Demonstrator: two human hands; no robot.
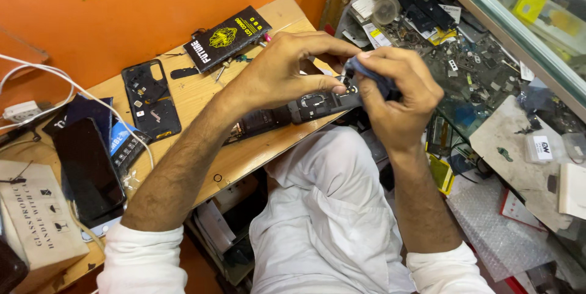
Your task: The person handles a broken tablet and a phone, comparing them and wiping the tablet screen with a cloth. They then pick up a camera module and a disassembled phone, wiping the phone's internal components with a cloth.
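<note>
Opened phone (293, 112) lying lengthwise left-right across bench edge, left hand (287, 68) pinching it, right hand (397, 95) gripping blue cloth (372, 77)

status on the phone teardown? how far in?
Done: the black back cover is off and lies inside-up on the wooden bench. In hand: the left hand steadies the opened phone at the bench edge while the right hand presses a blue cloth on its top end. Left: cover not refitted; the internals are still exposed.
</note>
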